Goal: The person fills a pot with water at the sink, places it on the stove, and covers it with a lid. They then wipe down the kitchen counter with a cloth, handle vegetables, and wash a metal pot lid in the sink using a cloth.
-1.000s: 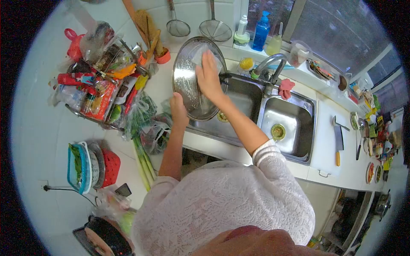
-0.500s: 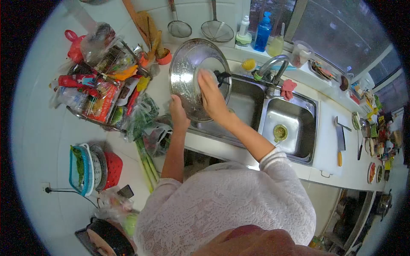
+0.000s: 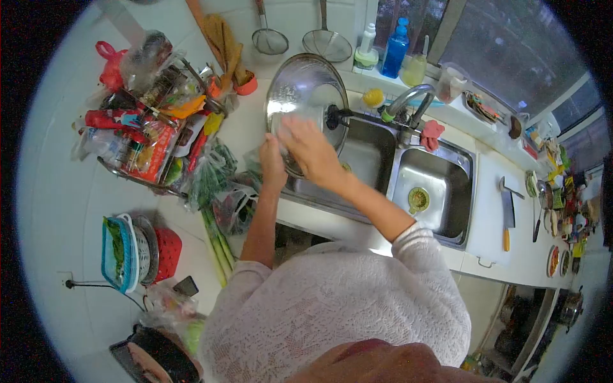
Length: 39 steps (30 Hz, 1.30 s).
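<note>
A glass pot lid [image 3: 306,83] with a metal rim and a black knob [image 3: 334,117] is held tilted above the left sink basin [image 3: 365,150]. My left hand [image 3: 273,164] grips the lid's rim on its lower left side. Across the lid's face lies my right hand [image 3: 310,150], fingers stretched out and a little blurred. I cannot see anything held under the right palm. The lid looks wet and shiny.
The faucet [image 3: 408,105] stands behind the basins, right of the lid. A cleaver [image 3: 508,207] lies on the white cutting board [image 3: 486,198]. Left are a crowded rack [image 3: 150,137], bagged greens [image 3: 214,169] and leek stalks [image 3: 217,249]. Bottles [image 3: 396,51] line the sill.
My right hand has slid left and down across the lid, closer to my left hand. The lid has shifted slightly right and turned, and my left hand has moved slightly right with it.
</note>
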Motion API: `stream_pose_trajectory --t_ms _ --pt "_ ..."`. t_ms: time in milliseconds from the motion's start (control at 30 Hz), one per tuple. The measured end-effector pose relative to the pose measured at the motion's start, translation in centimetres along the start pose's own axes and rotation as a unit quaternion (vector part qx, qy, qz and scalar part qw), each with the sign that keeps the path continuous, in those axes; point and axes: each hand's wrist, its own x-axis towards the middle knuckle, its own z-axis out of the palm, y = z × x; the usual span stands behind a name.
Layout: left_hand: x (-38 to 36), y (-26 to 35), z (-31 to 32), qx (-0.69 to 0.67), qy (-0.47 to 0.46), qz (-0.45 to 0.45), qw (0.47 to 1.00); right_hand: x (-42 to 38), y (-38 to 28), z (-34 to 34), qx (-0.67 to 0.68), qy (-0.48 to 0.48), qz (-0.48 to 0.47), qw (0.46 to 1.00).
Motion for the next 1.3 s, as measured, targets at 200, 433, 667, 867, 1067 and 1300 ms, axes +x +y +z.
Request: stream_pose_trajectory --t_ms 200,433,667,867,1067,1300 --pt "0.3 -2.9 -1.3 0.122 -0.042 0.014 0.992 5.6 7.1 -0.3 0.035 0.106 0.135 0.985" --pt "0.9 -1.3 -0.9 0.061 -0.032 -0.001 0.998 -0.2 -0.4 -0.6 0.09 -0.035 -0.039 0.995" --pt "0.0 -1.0 -0.2 0.146 -0.021 -0.06 0.987 1.9 4.1 -1.4 0.044 0.021 -0.091 0.995" --pt "0.8 -2.8 -0.9 0.172 -0.057 -0.043 0.983 2.6 6.4 -0.7 0.023 0.09 0.04 0.995" --pt "1.2 -2.6 -1.2 0.087 -0.059 -0.014 0.994 -0.7 1.9 -1.2 0.112 -0.052 -0.083 0.989" --pt "0.1 -2.1 -2.5 0.256 -0.102 -0.039 0.961 2.7 12.0 -1.2 0.094 0.108 0.177 0.974"
